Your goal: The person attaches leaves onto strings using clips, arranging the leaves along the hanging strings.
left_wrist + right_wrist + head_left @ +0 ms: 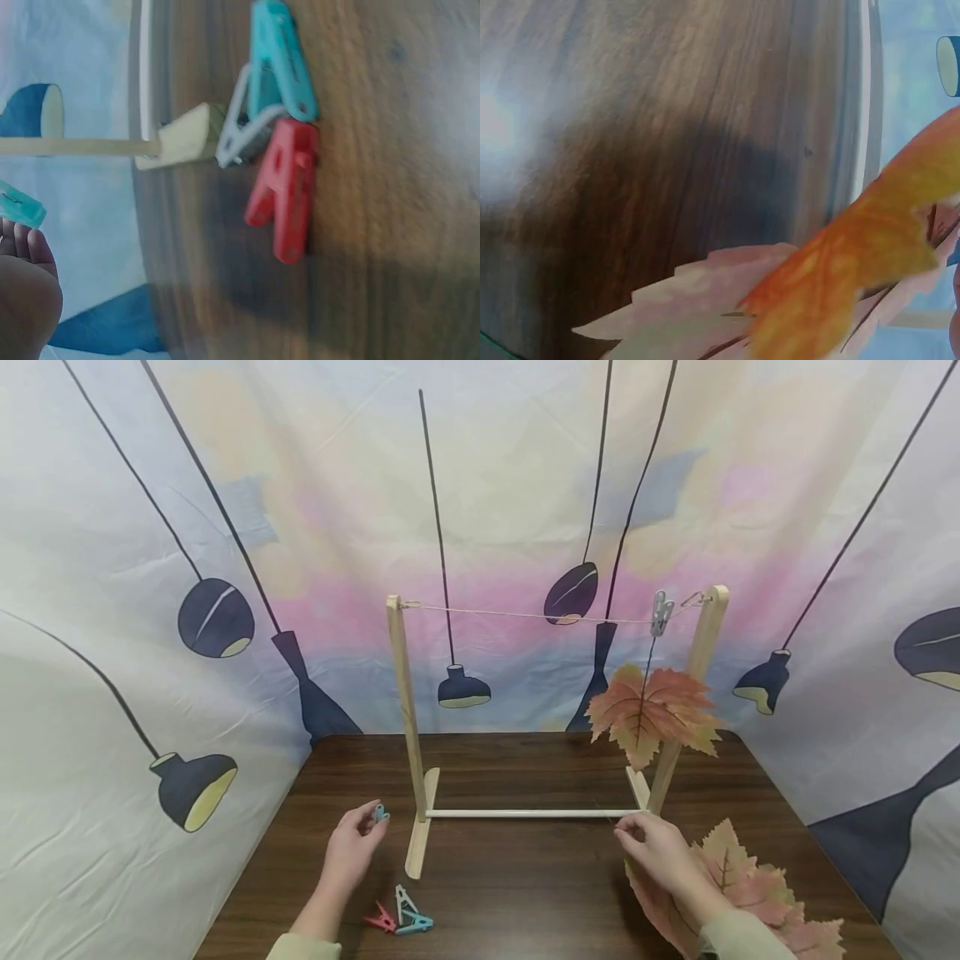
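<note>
My left hand pinches a teal clothespin between thumb and fingers, left of the wooden stand; the left wrist view shows this clothespin at its left edge. On the table below lie a red clothespin, a grey-white one and another teal one. My right hand pinches the thin stem of an artificial autumn leaf, whose blade hangs under the hand, partly hidden by it. In the right wrist view an orange leaf crosses in front of paler leaf parts.
The wooden stand has a string between its posts and a white rod low down. A grey clothespin holds a reddish leaf on the string's right end. More leaves lie at the table's right.
</note>
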{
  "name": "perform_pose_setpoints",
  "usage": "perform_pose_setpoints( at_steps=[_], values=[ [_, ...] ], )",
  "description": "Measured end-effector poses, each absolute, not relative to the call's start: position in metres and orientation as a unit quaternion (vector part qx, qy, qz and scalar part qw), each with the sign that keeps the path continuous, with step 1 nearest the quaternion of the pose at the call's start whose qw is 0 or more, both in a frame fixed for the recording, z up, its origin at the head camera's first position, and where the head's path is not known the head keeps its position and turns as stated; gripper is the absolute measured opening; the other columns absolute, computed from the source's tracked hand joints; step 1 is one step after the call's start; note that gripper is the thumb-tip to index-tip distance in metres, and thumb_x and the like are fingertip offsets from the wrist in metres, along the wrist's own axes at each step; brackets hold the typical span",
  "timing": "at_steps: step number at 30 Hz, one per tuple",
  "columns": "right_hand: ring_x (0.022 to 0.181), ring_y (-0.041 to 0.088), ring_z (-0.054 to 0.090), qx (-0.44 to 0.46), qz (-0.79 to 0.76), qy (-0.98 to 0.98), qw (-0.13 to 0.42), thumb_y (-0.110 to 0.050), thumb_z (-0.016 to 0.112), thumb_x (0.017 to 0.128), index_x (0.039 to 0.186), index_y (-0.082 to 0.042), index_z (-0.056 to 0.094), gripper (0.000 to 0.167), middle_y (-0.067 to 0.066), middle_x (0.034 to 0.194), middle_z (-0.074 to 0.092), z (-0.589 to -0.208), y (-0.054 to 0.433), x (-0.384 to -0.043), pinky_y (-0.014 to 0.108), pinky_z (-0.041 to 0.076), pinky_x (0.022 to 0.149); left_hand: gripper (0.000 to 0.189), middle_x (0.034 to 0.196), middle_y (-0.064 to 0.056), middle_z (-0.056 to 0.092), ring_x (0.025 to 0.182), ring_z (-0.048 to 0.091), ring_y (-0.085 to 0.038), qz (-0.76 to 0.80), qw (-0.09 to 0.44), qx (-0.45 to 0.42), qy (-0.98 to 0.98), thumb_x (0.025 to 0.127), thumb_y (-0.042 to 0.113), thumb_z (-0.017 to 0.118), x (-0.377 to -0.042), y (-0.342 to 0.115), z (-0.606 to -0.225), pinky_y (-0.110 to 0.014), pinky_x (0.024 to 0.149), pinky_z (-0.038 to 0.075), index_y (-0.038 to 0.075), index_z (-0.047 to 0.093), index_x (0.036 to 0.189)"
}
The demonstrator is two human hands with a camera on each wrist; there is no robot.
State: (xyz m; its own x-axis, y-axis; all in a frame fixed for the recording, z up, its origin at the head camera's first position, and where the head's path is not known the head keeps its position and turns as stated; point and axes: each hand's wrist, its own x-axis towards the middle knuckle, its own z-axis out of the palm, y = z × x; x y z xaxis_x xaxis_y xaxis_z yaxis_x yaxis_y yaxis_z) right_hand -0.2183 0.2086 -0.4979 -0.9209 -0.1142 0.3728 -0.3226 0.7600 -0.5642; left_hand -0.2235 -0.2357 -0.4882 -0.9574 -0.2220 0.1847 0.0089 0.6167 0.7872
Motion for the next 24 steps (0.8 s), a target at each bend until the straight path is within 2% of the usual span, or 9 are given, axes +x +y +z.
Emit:
perform_pose_setpoints(
  at_steps=[5,11,24],
  values=[
    [0.075,0.011,0.059,0.103,0.341,-0.920,0.165,-0.008,0.072,0.081,0.080,-0.017,0.066,0.011,-0.010,0.080,0.061,-0.491,0.205,-0.221,0.030,0.049,0.066,0.034,0.104,-0.012,0.059,0.096,0.058,-0.027,-0.443,0.148,0.046,-0.883,0.085,0.012,0.067,-0.227,-0.227,-0.482,-0.029,0.078,0.049,-0.001,0.062,0.116],
    [0.075,0.012,0.057,0.093,0.345,-0.921,0.153,-0.015,0.070,0.084,0.084,-0.014,0.066,0.005,-0.007,0.081,0.060,-0.485,0.201,-0.224,0.033,0.048,0.067,0.032,0.101,-0.009,0.063,0.092,0.059,-0.021,-0.448,0.179,0.045,-0.875,0.083,0.012,0.070,-0.231,-0.216,-0.473,-0.027,0.076,0.048,0.001,0.063,0.113],
    [0.070,0.010,0.052,0.085,0.368,-0.908,0.182,-0.019,0.066,0.089,0.088,-0.011,0.065,0.008,-0.006,0.080,0.058,-0.476,0.194,-0.229,0.030,0.045,0.063,0.027,0.095,-0.008,0.066,0.084,0.057,-0.017,-0.492,0.190,0.041,-0.849,0.082,0.007,0.069,-0.242,-0.192,-0.453,-0.021,0.071,0.046,0.002,0.065,0.108]
  ],
)
